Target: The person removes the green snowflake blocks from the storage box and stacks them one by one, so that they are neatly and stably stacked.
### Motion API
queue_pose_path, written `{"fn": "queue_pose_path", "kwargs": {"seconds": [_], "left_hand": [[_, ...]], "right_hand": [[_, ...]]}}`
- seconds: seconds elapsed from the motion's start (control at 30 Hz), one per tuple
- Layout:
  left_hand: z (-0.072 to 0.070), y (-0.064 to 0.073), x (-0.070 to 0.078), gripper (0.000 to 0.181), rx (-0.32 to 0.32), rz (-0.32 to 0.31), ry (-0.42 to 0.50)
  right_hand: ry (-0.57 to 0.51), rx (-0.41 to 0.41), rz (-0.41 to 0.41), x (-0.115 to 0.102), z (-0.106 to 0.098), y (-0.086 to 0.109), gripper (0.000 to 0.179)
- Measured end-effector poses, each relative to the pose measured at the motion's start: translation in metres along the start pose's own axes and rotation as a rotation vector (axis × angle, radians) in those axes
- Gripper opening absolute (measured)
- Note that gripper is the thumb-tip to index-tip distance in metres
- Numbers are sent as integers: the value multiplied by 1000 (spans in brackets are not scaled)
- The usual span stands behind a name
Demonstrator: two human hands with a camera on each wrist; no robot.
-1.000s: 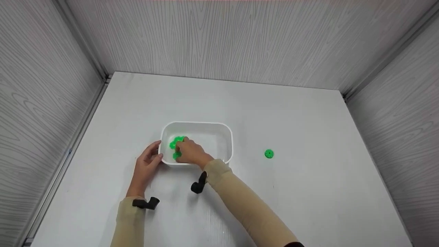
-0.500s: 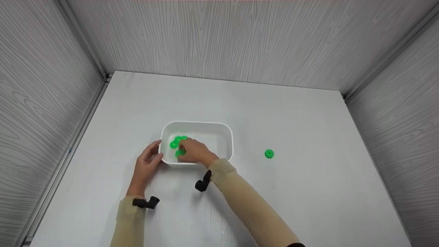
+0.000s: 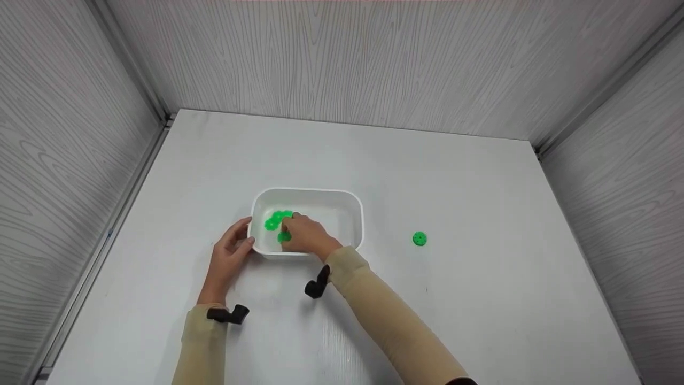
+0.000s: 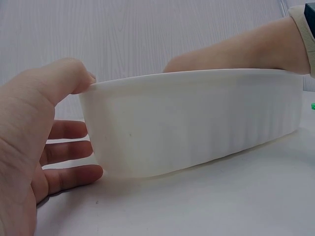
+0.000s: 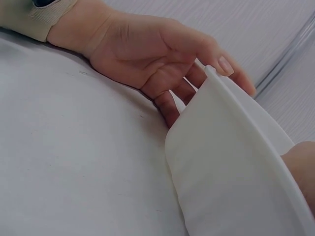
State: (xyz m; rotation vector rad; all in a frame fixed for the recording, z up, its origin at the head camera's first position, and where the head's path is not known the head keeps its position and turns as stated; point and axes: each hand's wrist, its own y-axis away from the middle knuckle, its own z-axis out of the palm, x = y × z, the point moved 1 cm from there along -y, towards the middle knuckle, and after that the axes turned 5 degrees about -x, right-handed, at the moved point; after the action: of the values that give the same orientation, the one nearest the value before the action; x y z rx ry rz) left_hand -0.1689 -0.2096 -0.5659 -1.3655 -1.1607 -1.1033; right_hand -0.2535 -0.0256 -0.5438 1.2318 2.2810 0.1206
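While the left hand [image 3: 225, 262] grips a white tub [image 4: 187, 123] at its left end, seemingly to keep it steady, the right hand [image 3: 306, 237] reaches inside and appears to pinch a green piece [image 3: 283, 237]. Other green pieces [image 3: 271, 224] lie nearby in the tub; a green disc [image 3: 419, 238] rests on the table [image 3: 507, 299] beyond its right end.

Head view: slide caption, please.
Left hand grips a white tub; right hand reaches inside to green pieces, one green disc outside.

The tub [image 3: 337, 219] sits on the counter [image 3: 491, 299] with pieces [image 3: 271, 224] in its left half and a disc [image 3: 420, 239] to its right.
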Motion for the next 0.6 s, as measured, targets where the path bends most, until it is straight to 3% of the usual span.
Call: {"fn": "queue_pose_path", "kwargs": {"seconds": [0.3,0.6], "left_hand": [[-2,-6,-28,45,19,-2,-6],[-3,-5,-26,47,-7,12,15]], "right_hand": [[63,23,-8,0,3,-2,35],[49,40,-27,2,3,-1,35]]}}
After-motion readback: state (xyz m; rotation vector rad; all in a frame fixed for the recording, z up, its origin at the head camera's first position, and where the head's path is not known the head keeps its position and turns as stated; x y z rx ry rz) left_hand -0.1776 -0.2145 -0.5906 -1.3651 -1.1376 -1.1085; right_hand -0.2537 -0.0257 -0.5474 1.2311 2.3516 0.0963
